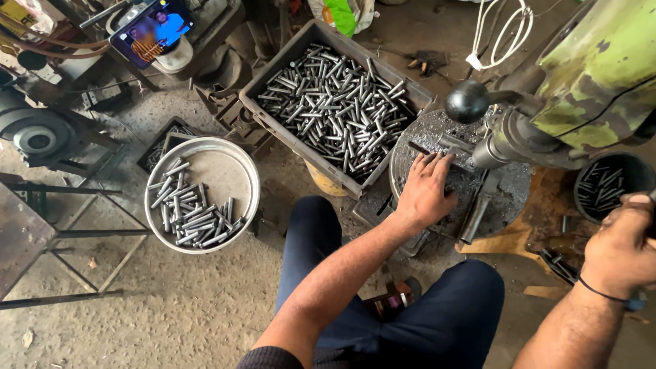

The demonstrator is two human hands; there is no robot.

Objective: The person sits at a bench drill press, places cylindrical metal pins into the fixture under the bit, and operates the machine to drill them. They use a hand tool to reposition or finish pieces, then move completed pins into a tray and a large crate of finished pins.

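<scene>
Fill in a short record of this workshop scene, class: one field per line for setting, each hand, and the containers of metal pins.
Setting: person seated at a green drill press
Left hand: flat on the round machine table, fingers by the fixture
Right hand: closed on a handle at the frame edge
Grey crate: piled with metal pins
Round pan: partly filled with pins
Dark bucket: pins inside

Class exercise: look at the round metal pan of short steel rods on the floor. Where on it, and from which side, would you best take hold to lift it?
Grip the round metal pan by its raised rim, probably with both hands on opposite sides, coming from above. The rods lie heaped toward the near-left part, so one hand should likely take the rim there to keep it level. The person's left hand is on the machine table.
</scene>
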